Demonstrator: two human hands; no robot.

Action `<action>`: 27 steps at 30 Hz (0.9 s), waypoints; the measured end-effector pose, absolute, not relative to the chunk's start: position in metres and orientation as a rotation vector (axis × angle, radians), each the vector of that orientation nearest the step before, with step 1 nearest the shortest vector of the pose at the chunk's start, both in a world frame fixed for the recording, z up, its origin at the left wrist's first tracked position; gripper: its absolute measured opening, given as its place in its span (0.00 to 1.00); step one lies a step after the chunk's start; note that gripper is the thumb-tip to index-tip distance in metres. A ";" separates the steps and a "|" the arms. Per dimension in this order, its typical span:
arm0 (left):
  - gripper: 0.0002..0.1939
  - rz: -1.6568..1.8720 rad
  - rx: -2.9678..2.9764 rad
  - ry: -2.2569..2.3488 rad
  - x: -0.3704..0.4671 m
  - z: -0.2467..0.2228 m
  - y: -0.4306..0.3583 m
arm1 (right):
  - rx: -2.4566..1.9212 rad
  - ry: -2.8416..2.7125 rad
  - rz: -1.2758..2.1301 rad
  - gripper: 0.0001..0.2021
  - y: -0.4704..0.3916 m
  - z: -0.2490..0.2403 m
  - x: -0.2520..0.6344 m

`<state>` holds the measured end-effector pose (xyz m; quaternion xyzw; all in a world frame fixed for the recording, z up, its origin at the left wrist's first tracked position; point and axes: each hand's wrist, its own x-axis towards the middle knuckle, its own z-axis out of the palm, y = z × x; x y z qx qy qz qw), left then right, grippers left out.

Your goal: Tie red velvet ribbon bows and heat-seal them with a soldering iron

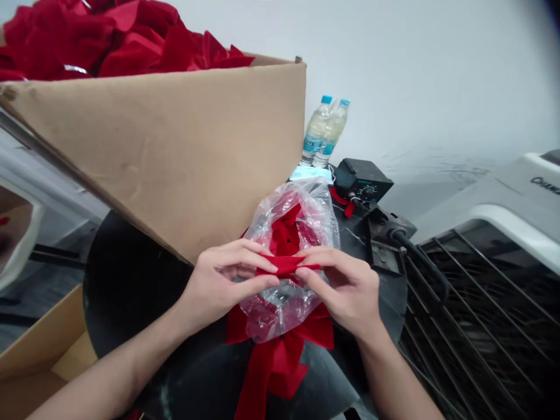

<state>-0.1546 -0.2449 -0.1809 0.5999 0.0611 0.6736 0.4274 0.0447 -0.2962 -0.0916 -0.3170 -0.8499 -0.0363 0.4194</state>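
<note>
A narrow folded strip of red velvet ribbon (286,265) is stretched level between my two hands. My left hand (230,274) pinches one end between thumb and fingers, and my right hand (343,283) pinches the other end the same way. Below the strip lies a clear plastic bag (280,324) with more red velvet pieces showing in its opening. A red velvet bow (280,364) sticks out from under the bag toward me, its tails hanging over the black round table (126,280).
A large cardboard box (210,128) heaped with red velvet bows (144,41) stands at the left. Behind the bag are two water bottles (321,134) and a black control box with a dial (365,181). A soldering-iron-like holder with a cable (389,230) sits at right, beside a wire-grilled appliance (476,297).
</note>
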 end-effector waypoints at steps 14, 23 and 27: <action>0.09 1.703 1.333 0.308 -0.148 -0.180 -0.253 | -1.048 -2.055 0.145 0.10 -0.304 -0.091 0.034; 0.20 1.596 2.051 0.577 -0.177 -0.188 -0.250 | -1.271 -2.402 -0.295 0.05 -0.320 -0.059 0.050; 0.40 1.129 2.594 0.736 -0.183 -0.195 -0.245 | -1.480 -2.278 -0.437 0.07 -0.308 -0.072 0.081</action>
